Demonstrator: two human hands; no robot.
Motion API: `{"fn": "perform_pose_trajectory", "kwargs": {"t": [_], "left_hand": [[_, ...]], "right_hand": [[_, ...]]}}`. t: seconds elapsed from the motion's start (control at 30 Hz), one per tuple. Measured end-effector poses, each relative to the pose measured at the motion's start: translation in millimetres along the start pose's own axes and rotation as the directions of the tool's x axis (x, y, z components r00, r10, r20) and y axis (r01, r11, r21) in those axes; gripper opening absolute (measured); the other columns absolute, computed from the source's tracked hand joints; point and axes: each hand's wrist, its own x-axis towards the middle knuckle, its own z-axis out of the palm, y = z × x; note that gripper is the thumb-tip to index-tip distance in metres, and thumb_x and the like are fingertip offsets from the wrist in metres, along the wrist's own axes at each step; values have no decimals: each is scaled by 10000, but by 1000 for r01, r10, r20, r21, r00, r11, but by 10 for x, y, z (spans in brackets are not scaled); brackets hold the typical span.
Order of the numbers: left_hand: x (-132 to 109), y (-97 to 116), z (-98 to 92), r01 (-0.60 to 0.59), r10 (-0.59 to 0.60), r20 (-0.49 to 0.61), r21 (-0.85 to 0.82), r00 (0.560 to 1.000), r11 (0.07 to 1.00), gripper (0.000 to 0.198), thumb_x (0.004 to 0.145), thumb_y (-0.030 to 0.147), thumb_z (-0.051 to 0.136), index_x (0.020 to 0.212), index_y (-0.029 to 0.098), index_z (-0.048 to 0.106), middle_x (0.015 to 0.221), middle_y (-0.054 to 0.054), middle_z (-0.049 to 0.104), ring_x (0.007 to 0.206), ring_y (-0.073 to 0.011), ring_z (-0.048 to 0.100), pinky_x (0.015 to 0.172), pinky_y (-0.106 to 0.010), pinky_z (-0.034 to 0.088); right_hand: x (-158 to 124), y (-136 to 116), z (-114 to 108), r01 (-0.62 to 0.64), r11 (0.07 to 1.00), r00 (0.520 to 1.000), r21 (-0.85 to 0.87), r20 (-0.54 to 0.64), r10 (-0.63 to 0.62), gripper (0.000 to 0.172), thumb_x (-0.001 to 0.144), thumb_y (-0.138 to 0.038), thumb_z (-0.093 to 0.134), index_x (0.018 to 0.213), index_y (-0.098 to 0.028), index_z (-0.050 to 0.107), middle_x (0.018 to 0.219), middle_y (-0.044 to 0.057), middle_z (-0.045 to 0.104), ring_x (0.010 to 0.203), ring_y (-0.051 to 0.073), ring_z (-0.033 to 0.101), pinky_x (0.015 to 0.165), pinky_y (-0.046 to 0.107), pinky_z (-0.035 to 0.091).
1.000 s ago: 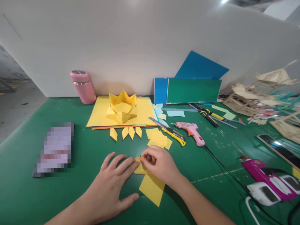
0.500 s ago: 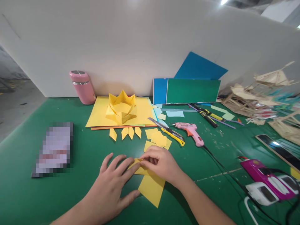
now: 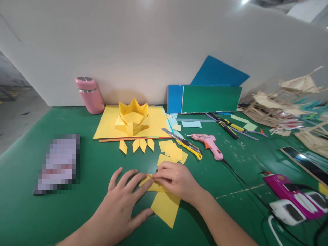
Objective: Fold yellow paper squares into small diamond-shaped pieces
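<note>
A small yellow folded paper (image 3: 156,187) lies on the green table between my hands. My left hand (image 3: 124,196) is spread with its fingers apart, and its fingertips press the left end of that paper. Thumb and fingers of my right hand (image 3: 174,179) pinch the paper's upper edge. A yellow paper piece (image 3: 167,209) lies flat partly beneath the folded one. Several loose yellow squares (image 3: 172,150) are just beyond my right hand. Farther back, a yellow folded paper crown shape (image 3: 132,128) stands on a stack of coloured sheets (image 3: 106,124), with small folded points (image 3: 139,146) along its front.
A utility knife (image 3: 186,144) and a pink glue gun (image 3: 208,143) lie right of the squares, the gun's cord trailing toward a purple and white power strip (image 3: 292,196). Wooden stick models (image 3: 269,106) stand at right. A pink flask (image 3: 91,97) and a blurred-out object (image 3: 58,162) are at left.
My right hand's fingers have shifted slightly left along the paper's upper edge and drawn closer together. My left hand stays almost in place.
</note>
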Motion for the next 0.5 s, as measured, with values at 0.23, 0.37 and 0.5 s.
{"fn": "perform_pose_trajectory", "kwargs": {"t": [0.23, 0.37, 0.5], "left_hand": [[-26, 4, 39, -28, 28, -28, 20, 999, 999, 520, 892, 513, 483, 1363, 296, 441, 1262, -15, 608, 1146, -256, 480, 1095, -461, 89], [-10, 11, 13, -48, 49, -38, 29, 998, 998, 512, 896, 481, 491, 1361, 272, 442, 1283, -1, 605, 1156, -254, 472, 1080, -430, 125], [14, 22, -18, -32, 32, -14, 28, 999, 999, 495, 885, 487, 495, 1337, 287, 470, 1256, -8, 620, 1118, -263, 491, 1056, -443, 194]], "right_hand": [[11, -8, -1, 6, 1000, 1000, 31, -5, -6, 196, 907, -210, 552, 840, -183, 734, 752, 35, 661, 644, 121, 603, 559, 219, 412], [10, -11, 7, -17, 998, 999, 59, -26, 18, 170, 888, -202, 576, 823, -178, 730, 742, 29, 659, 630, 118, 595, 556, 219, 409], [10, -7, 12, -20, 997, 999, 73, -26, 22, 175, 887, -196, 573, 819, -175, 732, 742, 30, 663, 625, 116, 594, 549, 218, 405]]}}
